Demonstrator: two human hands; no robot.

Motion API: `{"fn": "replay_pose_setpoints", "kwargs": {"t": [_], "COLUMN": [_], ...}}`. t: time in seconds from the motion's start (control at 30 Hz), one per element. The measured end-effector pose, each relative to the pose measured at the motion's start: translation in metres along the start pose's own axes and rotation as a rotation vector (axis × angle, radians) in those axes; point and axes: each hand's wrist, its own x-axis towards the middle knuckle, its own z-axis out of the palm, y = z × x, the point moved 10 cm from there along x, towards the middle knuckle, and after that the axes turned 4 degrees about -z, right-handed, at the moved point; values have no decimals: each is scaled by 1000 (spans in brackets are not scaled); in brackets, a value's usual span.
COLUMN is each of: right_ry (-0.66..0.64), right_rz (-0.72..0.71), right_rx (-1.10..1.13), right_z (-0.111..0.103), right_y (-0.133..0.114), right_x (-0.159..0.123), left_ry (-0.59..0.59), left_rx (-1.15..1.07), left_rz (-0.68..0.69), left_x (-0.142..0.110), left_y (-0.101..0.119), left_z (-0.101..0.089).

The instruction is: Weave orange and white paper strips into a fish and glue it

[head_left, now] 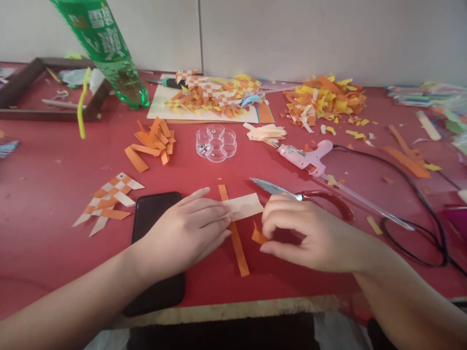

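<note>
My left hand [199, 226] lies palm down, its fingers closed together on the left part of a white paper strip [247, 206]. That strip crosses over a longer orange paper strip [239, 250] on the red table. Curled over at the right, my right hand [299, 228] has a small folded orange paper piece [258, 235] at the tips of its finger and thumb. Just behind it lie red-handled scissors [328, 198], blades pointing left. A black phone [155, 216] is partly under my left hand and forearm. Left of it rests a checkered woven paper fish [111, 197].
Behind are orange strips [155, 141], a clear flower-shaped case [216, 143], white strips [268, 133] and a pink glue gun [308, 156] with a black cord. Farther back stand a green bottle [116, 63], woven fish [222, 92], paper scraps [324, 99] and a dark frame [22, 92].
</note>
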Motion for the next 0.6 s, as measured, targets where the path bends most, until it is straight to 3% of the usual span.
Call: {"fn": "replay_pose_setpoints", "kwargs": {"t": [0.17,0.3,0.4,0.5,0.6], "right_ry": [274,347,449,587,552], "right_rz": [49,146,157,63,-59], "right_rx": [258,411,327,218,150], "right_z": [-18,-14,-18,-27,-24], "right_y": [5,16,19,13,4], "right_x": [-1,-1,-4,-8,-4], "left_ry": [-10,0,-2,-10,-8], "left_rx": [-1,18,21,23,23], "left_rz": [11,17,14,5,9], "left_x": [0,-1,-1,0,1], "left_y": [0,1,1,0,1], "left_z": [0,0,0,0,-1]}}
